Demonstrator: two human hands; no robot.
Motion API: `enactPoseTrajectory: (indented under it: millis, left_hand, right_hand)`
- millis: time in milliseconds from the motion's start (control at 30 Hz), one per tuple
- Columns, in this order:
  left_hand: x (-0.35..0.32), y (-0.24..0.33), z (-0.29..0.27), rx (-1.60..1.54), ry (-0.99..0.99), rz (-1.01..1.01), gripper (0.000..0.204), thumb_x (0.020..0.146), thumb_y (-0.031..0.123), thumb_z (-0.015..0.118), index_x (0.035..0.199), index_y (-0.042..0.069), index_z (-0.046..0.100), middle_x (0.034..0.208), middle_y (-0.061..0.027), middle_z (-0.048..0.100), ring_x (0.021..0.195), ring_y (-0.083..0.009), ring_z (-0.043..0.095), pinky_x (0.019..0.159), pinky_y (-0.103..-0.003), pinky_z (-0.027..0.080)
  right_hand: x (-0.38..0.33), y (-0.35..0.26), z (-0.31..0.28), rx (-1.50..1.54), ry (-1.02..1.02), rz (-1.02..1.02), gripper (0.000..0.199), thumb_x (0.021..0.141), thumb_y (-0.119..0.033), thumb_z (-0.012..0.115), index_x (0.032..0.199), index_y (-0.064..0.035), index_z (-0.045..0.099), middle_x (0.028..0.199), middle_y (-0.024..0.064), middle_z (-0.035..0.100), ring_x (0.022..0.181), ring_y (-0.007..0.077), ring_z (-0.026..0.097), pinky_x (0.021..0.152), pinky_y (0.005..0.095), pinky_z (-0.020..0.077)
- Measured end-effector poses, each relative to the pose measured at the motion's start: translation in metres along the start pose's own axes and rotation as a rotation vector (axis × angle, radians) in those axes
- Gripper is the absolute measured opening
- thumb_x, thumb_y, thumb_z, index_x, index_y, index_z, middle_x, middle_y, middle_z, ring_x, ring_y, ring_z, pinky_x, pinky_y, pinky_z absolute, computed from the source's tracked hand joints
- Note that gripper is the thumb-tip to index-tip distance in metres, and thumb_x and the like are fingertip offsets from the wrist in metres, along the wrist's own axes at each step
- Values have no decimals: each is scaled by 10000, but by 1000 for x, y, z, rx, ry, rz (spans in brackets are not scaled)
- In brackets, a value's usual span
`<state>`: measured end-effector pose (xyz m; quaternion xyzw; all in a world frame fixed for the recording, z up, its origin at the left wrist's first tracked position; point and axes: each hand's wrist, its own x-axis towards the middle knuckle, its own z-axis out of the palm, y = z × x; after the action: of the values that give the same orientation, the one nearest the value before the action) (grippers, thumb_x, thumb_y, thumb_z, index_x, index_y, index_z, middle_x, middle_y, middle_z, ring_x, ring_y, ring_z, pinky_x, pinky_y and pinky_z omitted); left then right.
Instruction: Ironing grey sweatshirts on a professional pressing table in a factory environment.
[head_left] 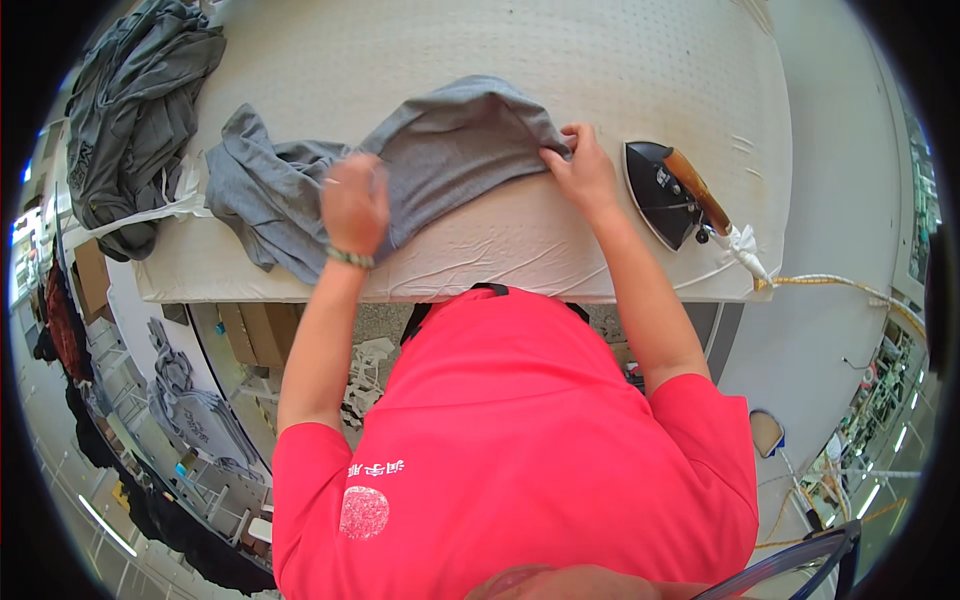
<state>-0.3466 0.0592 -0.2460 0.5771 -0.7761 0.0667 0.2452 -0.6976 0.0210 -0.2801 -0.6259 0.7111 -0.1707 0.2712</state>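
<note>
Two bare hands reach over one soft grey cloth (455, 150) near the front of a pale desk (620, 60). The right hand (568, 150) is clamped on the cloth's right end, with the thumb and fingers pinching its edge. The left hand (355, 205) is blurry and sits over the middle of the cloth; I cannot tell if its fingers are apart or together. A band of round beads (349, 258) goes around the left wrist.

The cloth looks thin and bendy. Its right part makes a smooth, wide curve, like a hill. Its left part is bunched up, with lots of soft folds.

Just to the right of the right hand, apart from the cloth, is a dark iron (655, 190) with a pointy tip and a smooth, round brown wooden handle (697, 190). White wrapping (738, 245) is tied in a lumpy knot at its near end, and a long, bendy cord (840, 281) runs off to the right.

The cover on the desk has tiny dots at the far side and wrinkles along the near edge. On the far left, a crumpled heap of darker grey clothes (140, 110) lies in deep creases.
</note>
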Motion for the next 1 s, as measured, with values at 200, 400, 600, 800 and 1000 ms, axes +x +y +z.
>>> enactPoseTrajectory:
  millis: [200, 400, 600, 800, 1000]
  left_hand:
    - [-75, 27, -22, -114, -292, 52, 290, 820, 80, 736, 1104, 58, 680, 1060, -95, 672, 986, -297, 657, 801, -413, 526]
    - [-78, 12, -50, -317, -312, -104, 297, 790, 71, 726, 1085, 63, 696, 1071, -69, 669, 965, -282, 654, 808, -403, 529]
    - [-84, 38, -51, -255, -402, 42, 373, 843, 65, 701, 1212, 16, 690, 1278, -129, 654, 1165, -322, 634, 989, -449, 509]
    - [-62, 89, 18, -343, -481, 197, 651, 963, 307, 646, 1517, 11, 476, 1584, -188, 463, 1514, -354, 380, 1244, -507, 291]
    - [-93, 81, -1, -175, -488, 27, 766, 969, 401, 630, 1584, 21, 378, 1674, -176, 329, 1569, -341, 273, 1273, -494, 215]
  right_hand:
    - [17, -13, -31, -36, -272, 60, 330, 910, -300, 784, 999, -6, 662, 957, 195, 748, 947, 377, 722, 808, 443, 561]
    - [27, -17, -57, 361, -456, 284, 296, 922, -249, 781, 972, 15, 657, 802, 131, 720, 830, 316, 722, 745, 427, 560]
    - [-21, -1, -23, -72, -137, -23, 264, 912, -196, 780, 1051, -5, 661, 949, 125, 732, 905, 310, 717, 779, 433, 569]
    - [-74, -24, 27, -18, -136, -918, 635, 887, -258, 758, 1445, -49, 537, 1472, 164, 568, 1366, 337, 541, 1165, 497, 397]
    - [-71, 3, 11, -299, -20, -696, 748, 919, -364, 722, 1538, -46, 446, 1621, 155, 427, 1512, 344, 388, 1265, 523, 238]
